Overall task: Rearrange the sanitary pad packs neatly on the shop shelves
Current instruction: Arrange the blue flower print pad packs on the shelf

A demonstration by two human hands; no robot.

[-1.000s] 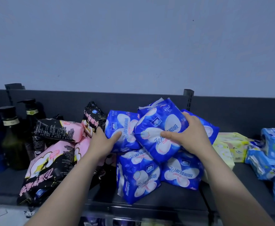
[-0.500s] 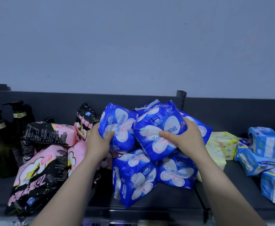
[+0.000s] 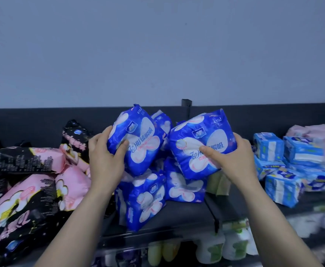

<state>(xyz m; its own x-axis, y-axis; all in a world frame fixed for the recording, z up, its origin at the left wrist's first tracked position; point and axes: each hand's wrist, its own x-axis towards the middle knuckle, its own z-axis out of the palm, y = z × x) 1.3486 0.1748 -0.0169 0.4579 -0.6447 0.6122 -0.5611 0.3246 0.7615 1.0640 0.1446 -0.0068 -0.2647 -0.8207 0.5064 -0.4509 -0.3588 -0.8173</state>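
Observation:
Several dark blue sanitary pad packs with white flower prints are piled at the middle of the black shelf (image 3: 177,218). My left hand (image 3: 105,160) grips one blue pack (image 3: 138,139), held upright above the pile. My right hand (image 3: 233,160) grips another blue pack (image 3: 200,143), lifted to the right of the first. Two more blue packs (image 3: 144,201) lie under them on the shelf, and a further one (image 3: 162,120) shows behind the left pack.
Pink and black pad packs (image 3: 23,191) are heaped on the left. Light blue packs (image 3: 288,166) are stacked on the right, with pale pink ones (image 3: 319,135) behind. A yellow-green pack (image 3: 218,182) lies under my right hand. A lower shelf holds bottles and packets (image 3: 221,245).
Both hands have lifted their blue packs and pulled them apart, the left one now upright. The view has shifted right, so the bottles at the left are out of sight.

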